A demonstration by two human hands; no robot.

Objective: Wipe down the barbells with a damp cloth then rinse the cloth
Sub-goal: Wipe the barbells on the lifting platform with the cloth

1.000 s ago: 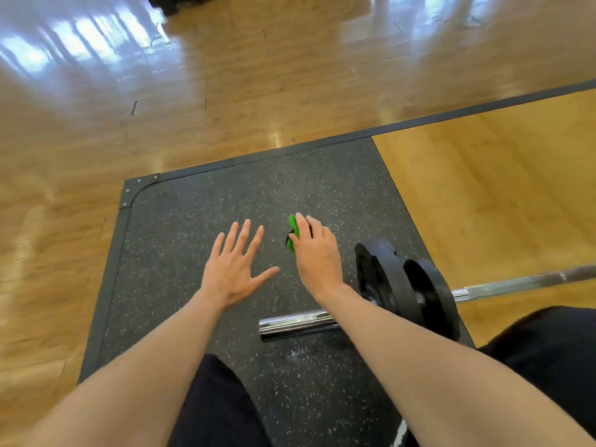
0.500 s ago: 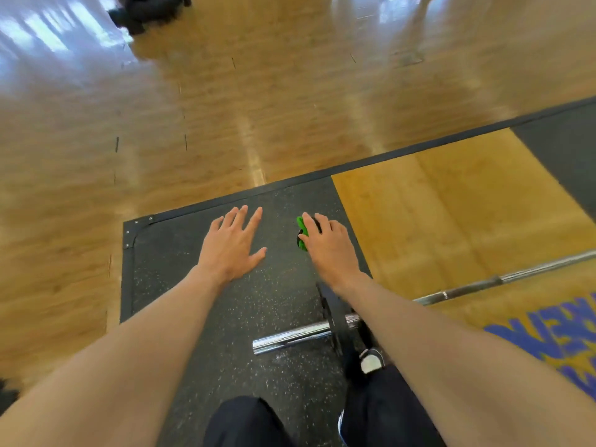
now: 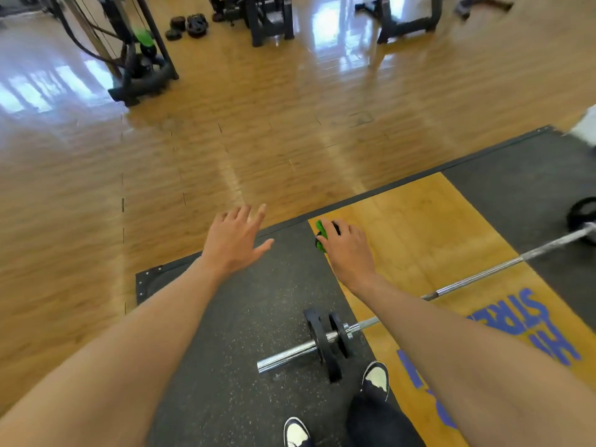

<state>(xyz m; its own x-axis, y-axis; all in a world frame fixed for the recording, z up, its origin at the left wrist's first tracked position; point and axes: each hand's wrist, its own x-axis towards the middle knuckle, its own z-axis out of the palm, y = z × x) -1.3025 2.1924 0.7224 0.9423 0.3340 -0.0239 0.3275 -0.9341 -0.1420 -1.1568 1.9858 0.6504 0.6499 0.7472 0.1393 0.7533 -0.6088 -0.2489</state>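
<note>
A steel barbell lies on the lifting platform, running from near my feet to the far right. Two black plates sit on its near sleeve, and another black plate is at the far end. My right hand is stretched out in the air above the platform and grips a small green cloth, mostly hidden under the fingers. My left hand is held out beside it, fingers spread, holding nothing.
The platform has black rubber mat at both ends and a yellow wood centre with blue lettering. Beyond it lies glossy wood floor. A cable machine, loose weight plates and bench frames stand at the back. My shoes are beside the near plates.
The view has risen and pulled back, so the barbell and plates now lie far below my hands. Both hands stay extended; the right still holds the green cloth. Gym machines have come into view.
</note>
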